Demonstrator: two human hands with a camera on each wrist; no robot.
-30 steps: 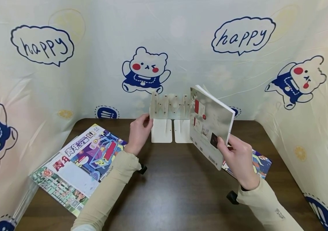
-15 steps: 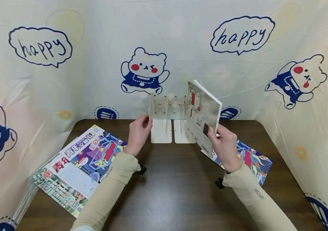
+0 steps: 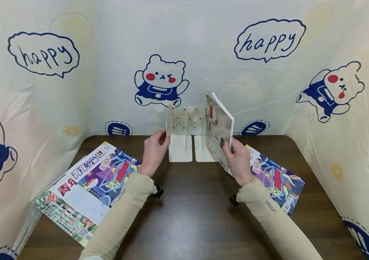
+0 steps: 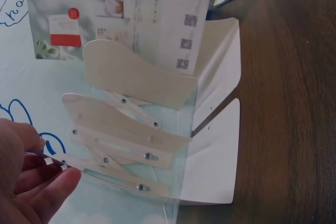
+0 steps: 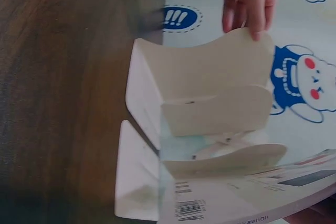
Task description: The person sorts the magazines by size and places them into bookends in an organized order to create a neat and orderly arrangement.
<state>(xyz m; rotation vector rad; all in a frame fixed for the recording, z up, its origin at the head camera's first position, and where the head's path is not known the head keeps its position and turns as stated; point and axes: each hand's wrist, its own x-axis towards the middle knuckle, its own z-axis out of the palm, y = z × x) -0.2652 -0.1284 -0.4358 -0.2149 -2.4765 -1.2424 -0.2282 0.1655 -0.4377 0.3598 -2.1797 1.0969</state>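
A white expandable book rack (image 3: 180,148) with upright dividers stands at the back of the table. My left hand (image 3: 153,151) pinches the edge of its left end panel between thumb and fingers, as the left wrist view shows. On the other side, my right hand (image 3: 240,162) grips a thin grey-white magazine (image 3: 220,126) by its near edge and keeps it upright. In the left wrist view the magazine (image 4: 152,9) stands past the second divider (image 4: 139,74), in front of the rack's far panel (image 4: 215,40). Whether its lower edge touches the base is hidden.
Several overlapping colourful magazines (image 3: 90,177) lie on the left of the dark wooden table (image 3: 187,216). Another colourful magazine (image 3: 275,177) lies flat at the right, partly behind the right hand. A printed cloth (image 3: 204,47) hangs close behind the rack.
My right hand has carried the upright magazine leftward to the rack's right end, uncovering more of the flat magazine on the right. The left hand has kept its pinch on the rack.
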